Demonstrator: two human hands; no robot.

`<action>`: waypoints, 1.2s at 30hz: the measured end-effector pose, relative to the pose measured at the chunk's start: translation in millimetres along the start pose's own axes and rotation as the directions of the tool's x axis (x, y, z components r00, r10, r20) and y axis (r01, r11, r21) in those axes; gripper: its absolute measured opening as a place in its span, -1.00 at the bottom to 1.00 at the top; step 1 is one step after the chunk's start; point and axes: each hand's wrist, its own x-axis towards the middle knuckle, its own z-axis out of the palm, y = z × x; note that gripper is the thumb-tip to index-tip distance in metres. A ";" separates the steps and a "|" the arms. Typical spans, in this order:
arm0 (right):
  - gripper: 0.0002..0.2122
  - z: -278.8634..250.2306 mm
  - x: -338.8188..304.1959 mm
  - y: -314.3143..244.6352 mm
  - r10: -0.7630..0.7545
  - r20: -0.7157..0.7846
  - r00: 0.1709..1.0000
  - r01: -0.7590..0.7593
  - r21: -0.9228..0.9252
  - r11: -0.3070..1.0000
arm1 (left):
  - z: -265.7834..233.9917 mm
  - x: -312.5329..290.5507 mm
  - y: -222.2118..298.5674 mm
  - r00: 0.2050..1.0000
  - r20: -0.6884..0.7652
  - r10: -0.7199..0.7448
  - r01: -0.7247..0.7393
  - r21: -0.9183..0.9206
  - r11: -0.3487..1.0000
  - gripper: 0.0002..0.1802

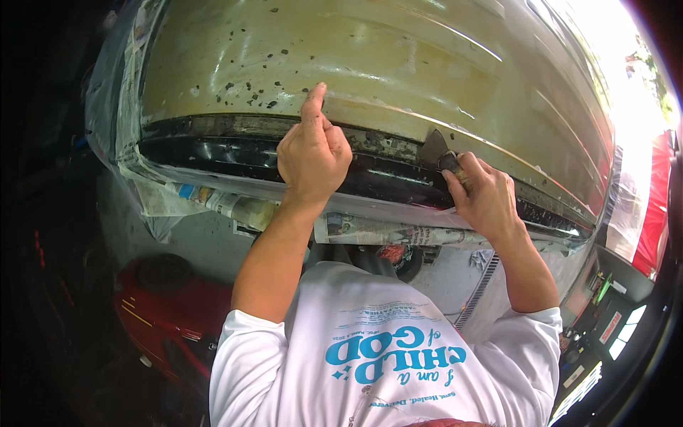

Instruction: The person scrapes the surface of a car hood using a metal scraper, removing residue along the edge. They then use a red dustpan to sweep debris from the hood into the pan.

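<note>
A putty knife (440, 151) with a worn, dark handle is in my right hand (488, 193), fingers wrapped round it. Its blade lies at the rough grey channel (388, 142) along the near edge of an olive-yellow vehicle roof (356, 50). Further left, my left hand (314, 153) stretches its index finger onto the roof, while the other fingers curl under, partly hidden; I see nothing held there. Dark flakes (252, 95) are scattered over the roof, mostly left of that finger. Nearer me runs a glossy black edge strip (235, 154).
Newspaper (398, 231) and clear plastic sheeting (149, 224) hang below the roof edge. A red motorcycle (171, 313) stands on the floor at lower left. At right are a red and white cloth (651, 206) and a dark work cabinet (605, 320) with tools.
</note>
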 end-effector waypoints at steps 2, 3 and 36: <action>-0.77 -1.2 5.2 -3.9 0.004 0.021 1.000 -0.004 -0.010 1.000 | -0.3 -0.1 0.7 1.000 0.015 -0.004 0.004 0.029 1.000 -0.27; -0.77 -1.5 6.9 -6.0 -0.030 0.028 0.999 0.031 -0.031 0.999 | -0.4 -0.1 0.9 1.000 0.006 0.009 -0.009 0.026 1.000 -0.27; -0.75 -9.4 -18.4 23.0 -0.008 -0.026 1.000 0.005 -0.110 0.994 | 2.4 -3.2 2.6 1.000 -0.028 0.011 -0.007 0.137 0.990 -0.35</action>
